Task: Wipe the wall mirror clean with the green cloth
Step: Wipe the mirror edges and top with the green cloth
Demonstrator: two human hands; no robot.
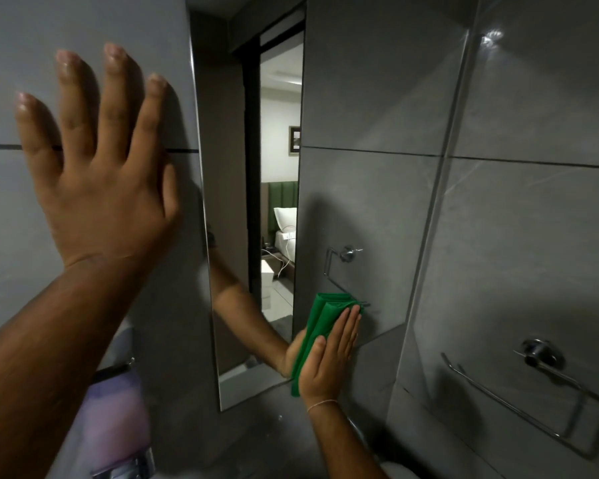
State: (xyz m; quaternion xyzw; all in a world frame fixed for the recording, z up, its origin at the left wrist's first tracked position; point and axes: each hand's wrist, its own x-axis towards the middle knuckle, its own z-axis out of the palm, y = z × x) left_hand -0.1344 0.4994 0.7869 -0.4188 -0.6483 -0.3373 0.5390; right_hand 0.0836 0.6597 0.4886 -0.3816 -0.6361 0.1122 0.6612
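The wall mirror (pixel 360 202) is a tall frameless panel set in grey tiles. It reflects a doorway, a bedroom and my own forearm. My right hand (pixel 329 361) lies flat, fingers together, pressing the folded green cloth (pixel 320 326) against the mirror's lower part, just above its bottom edge. The cloth sticks out above my fingertips and beside my palm. My left hand (pixel 101 174) rests flat on the tiled wall to the left of the mirror, fingers spread, holding nothing.
A chrome paper holder (pixel 540 392) is fixed to the side wall at the lower right, and the mirror shows its reflection. A blurred lilac object with a chrome fitting (pixel 115 426) sits under my left forearm. A white rim (pixel 395 470) shows at the bottom edge.
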